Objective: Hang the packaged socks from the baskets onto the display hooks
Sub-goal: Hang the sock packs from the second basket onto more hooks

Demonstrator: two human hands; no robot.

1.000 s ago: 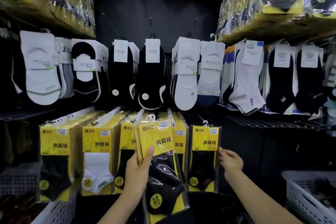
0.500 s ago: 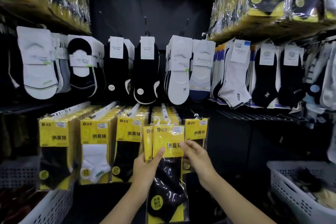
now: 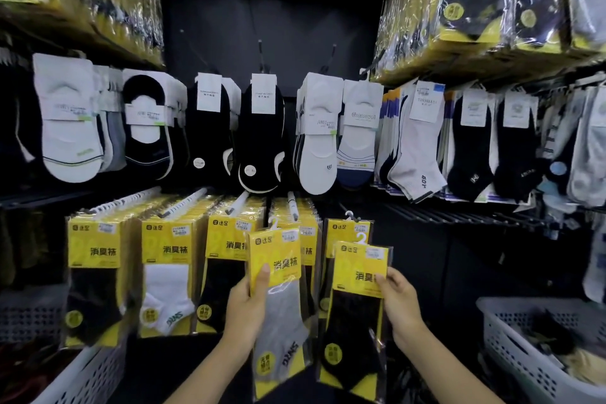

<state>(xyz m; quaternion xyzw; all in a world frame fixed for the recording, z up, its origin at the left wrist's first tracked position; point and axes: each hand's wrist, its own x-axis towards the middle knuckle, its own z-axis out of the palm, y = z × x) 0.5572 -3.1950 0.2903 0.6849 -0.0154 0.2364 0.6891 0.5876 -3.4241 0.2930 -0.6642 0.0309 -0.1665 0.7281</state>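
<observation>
Right hand took black pack, upright, hook up

Two hands, two held sock packs, two white baskets

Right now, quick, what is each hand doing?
Left hand: holding the grey sock pack.
Right hand: holding the black sock pack.
</observation>
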